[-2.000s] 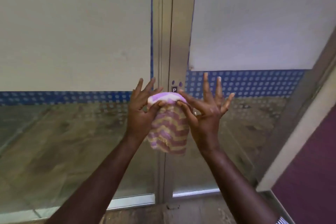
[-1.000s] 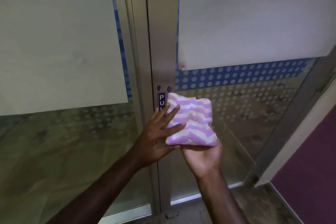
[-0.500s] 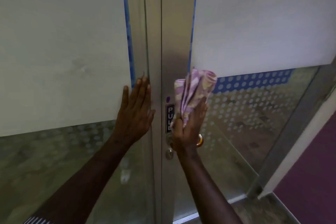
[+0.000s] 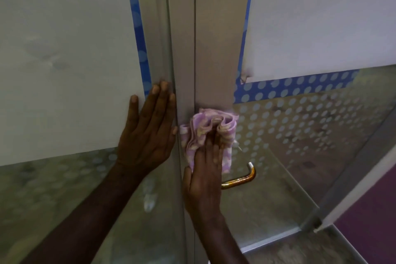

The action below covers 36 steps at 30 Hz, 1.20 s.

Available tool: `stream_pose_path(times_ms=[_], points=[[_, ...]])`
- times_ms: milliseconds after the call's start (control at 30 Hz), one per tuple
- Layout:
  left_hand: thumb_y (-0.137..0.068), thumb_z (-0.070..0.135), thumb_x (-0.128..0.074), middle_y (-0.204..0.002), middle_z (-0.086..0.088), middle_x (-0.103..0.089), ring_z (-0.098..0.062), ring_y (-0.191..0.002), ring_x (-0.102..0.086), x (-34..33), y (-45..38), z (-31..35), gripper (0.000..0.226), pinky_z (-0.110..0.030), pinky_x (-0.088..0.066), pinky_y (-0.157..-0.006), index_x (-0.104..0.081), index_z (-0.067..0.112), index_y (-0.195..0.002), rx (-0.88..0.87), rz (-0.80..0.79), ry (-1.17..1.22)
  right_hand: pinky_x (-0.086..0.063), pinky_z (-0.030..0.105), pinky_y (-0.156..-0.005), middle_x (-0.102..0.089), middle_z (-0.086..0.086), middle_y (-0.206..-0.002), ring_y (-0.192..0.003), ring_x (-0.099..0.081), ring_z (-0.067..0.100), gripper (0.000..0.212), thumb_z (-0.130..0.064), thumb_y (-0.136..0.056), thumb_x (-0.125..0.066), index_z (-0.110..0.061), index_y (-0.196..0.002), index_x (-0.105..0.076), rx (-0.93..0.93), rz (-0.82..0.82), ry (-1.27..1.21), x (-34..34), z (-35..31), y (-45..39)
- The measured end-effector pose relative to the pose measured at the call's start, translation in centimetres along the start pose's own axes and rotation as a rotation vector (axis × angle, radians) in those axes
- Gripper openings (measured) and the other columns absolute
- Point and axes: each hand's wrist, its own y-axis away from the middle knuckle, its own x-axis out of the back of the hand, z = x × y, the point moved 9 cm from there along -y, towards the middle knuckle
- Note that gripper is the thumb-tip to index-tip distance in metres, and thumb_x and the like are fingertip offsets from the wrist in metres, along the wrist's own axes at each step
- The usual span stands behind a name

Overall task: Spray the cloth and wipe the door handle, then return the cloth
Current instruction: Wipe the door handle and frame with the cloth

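Cloth (image 4: 211, 135), bunched and striped in lilac and pale yellow, is pressed against the metal door frame (image 4: 214, 49) at the centre of the frame by the right hand (image 4: 203, 180). Its folds are gathered under the fingers, which are closed on the fabric against the upright; the crumpled upper edge is fanned out above the fingertips. Just lower right of the cloth, the door handle (image 4: 241, 179), a curved bar of coppery, tarnished metal, is seen projecting from behind the hand, with its inner end hidden by the hand. Left of centre, the left hand (image 4: 147, 135) is laid flat and open, fingers extended, on the frosted glass panel (image 4: 64, 60), holding nothing. A blue dotted band (image 4: 295, 88) is seen across the right-hand glass in the middle right, and a purple wall (image 4: 377, 225) at the lower right corner.
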Motion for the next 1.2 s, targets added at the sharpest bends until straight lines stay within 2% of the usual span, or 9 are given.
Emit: stream_pose_path(times_ms=[67,167,267,433,600,767,967,1067,1200], points=[[-0.109,0.029,-0.031,-0.173,-0.021,0.005,-0.034,-0.162,0.001,0.2,0.0,0.0,0.067,-0.055,0.006,-0.130,-0.009,-0.003,-0.163,-0.002,-0.001,-0.001,-0.015,0.050,-0.126,-0.036,0.023,-0.161,-0.152,-0.031,0.040,0.059,-0.022,-0.092,-0.037,0.007,-0.141,-0.052,-0.085,-0.015,-0.028,0.5,-0.1,1.1],[-0.107,0.027,-0.035,-0.173,-0.021,0.002,-0.035,-0.162,-0.001,0.4,0.0,0.1,0.068,-0.055,0.004,-0.130,-0.011,-0.004,-0.163,-0.001,0.003,0.011,-0.010,0.054,-0.129,-0.021,0.020,-0.169,-0.160,-0.012,0.031,0.062,-0.014,-0.096,-0.040,0.002,-0.155,-0.034,-0.061,0.146,-0.148,3.4,-1.8,-5.0],[-0.106,0.025,-0.035,-0.173,-0.021,0.000,-0.035,-0.162,-0.003,0.4,0.0,0.1,0.068,-0.055,0.004,-0.130,-0.013,-0.004,-0.163,0.004,0.012,0.024,-0.012,0.057,-0.128,-0.021,0.021,-0.169,-0.160,-0.012,0.032,0.068,-0.015,-0.094,-0.041,0.001,-0.158,-0.025,-0.015,0.230,-0.125,4.5,-3.6,-8.8],[-0.105,0.024,-0.036,-0.172,-0.023,0.000,-0.036,-0.161,-0.003,0.6,0.0,0.3,0.068,-0.057,0.001,-0.130,-0.012,-0.005,-0.163,-0.014,0.017,0.015,-0.027,0.061,-0.121,-0.048,0.028,-0.152,-0.147,-0.037,0.049,0.050,-0.002,-0.087,-0.052,0.010,-0.136,-0.055,-0.187,0.041,-0.072,1.3,-1.4,-0.7],[-0.105,0.024,-0.035,-0.173,-0.021,0.002,-0.035,-0.162,-0.002,0.7,0.0,0.2,0.069,-0.056,0.003,-0.130,-0.010,-0.004,-0.163,-0.005,0.019,0.038,-0.003,0.052,-0.130,-0.021,0.023,-0.168,-0.160,-0.009,0.034,0.073,-0.019,-0.085,-0.042,0.008,-0.152,-0.036,-0.169,0.248,-0.112,4.0,-2.5,-8.0],[-0.104,0.024,-0.038,-0.172,-0.023,-0.001,-0.036,-0.161,-0.003,0.8,-0.1,0.4,0.068,-0.057,0.002,-0.130,-0.016,-0.005,-0.162,-0.016,0.026,0.038,-0.017,0.058,-0.125,-0.046,0.024,-0.155,-0.150,-0.035,0.044,0.061,-0.021,-0.085,-0.040,0.007,-0.137,-0.055,-0.161,0.054,-0.099,1.4,-1.8,-0.9],[-0.105,0.030,-0.038,-0.173,-0.020,0.003,-0.034,-0.162,-0.001,0.6,0.0,0.2,0.072,-0.056,0.004,-0.130,-0.012,-0.003,-0.163,-0.003,0.021,0.041,-0.008,0.057,-0.127,-0.046,0.023,-0.153,-0.154,-0.027,0.035,0.064,-0.021,-0.081,-0.038,0.006,-0.138,-0.050,-0.234,0.239,-0.180,4.8,0.1,-8.2],[-0.105,0.033,-0.040,-0.173,-0.021,0.004,-0.035,-0.162,0.000,0.4,-0.1,0.1,0.074,-0.056,0.005,-0.129,-0.011,-0.003,-0.163,0.000,0.011,0.029,-0.007,0.057,-0.128,-0.030,0.014,-0.167,-0.159,-0.017,0.026,0.072,-0.017,-0.086,-0.040,-0.008,-0.157,-0.032,-0.091,0.128,-0.221,3.3,-1.3,-5.0],[-0.105,0.036,-0.042,-0.172,-0.022,0.006,-0.035,-0.162,0.002,0.2,0.0,0.1,0.077,-0.056,0.006,-0.129,-0.010,-0.004,-0.163,0.001,-0.001,0.011,-0.007,0.059,-0.126,-0.033,0.015,-0.166,-0.159,-0.018,0.030,0.071,-0.022,-0.085,-0.037,-0.002,-0.152,-0.042,-0.179,0.091,-0.132,3.1,1.5,-1.6]])
